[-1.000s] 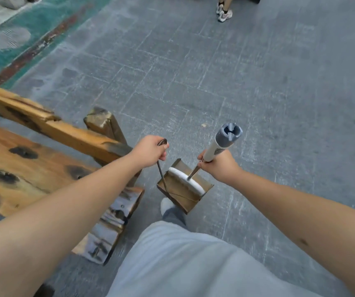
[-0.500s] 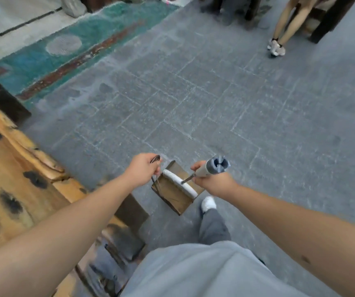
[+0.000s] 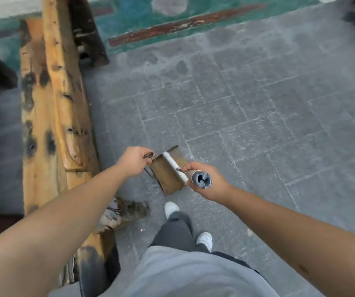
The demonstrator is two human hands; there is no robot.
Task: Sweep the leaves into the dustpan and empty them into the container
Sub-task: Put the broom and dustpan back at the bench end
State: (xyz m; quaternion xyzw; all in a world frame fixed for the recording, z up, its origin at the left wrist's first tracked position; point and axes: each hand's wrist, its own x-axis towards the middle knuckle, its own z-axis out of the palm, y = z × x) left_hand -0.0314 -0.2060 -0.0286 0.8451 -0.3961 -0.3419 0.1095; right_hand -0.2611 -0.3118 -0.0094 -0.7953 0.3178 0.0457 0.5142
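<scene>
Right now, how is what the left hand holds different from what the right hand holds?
The left hand grips a thin dark wire handle; the right hand grips a thick pale broom handle with a grey end. The wire runs to the brown dustpan; the broom's white head lies across that dustpan. Both fists are closed.

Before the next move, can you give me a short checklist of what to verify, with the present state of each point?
1. Left hand closed on the dustpan's wire handle: ok.
2. Right hand closed on the broom handle: ok.
3. White broom head lies across the brown dustpan: ok.
4. Leaves inside the dustpan: cannot tell, blurred.
5. Container in view to empty into: not ok, none visible.
6. Path clear of the wooden bench on the left side: ok, grey pavement ahead is open.
</scene>
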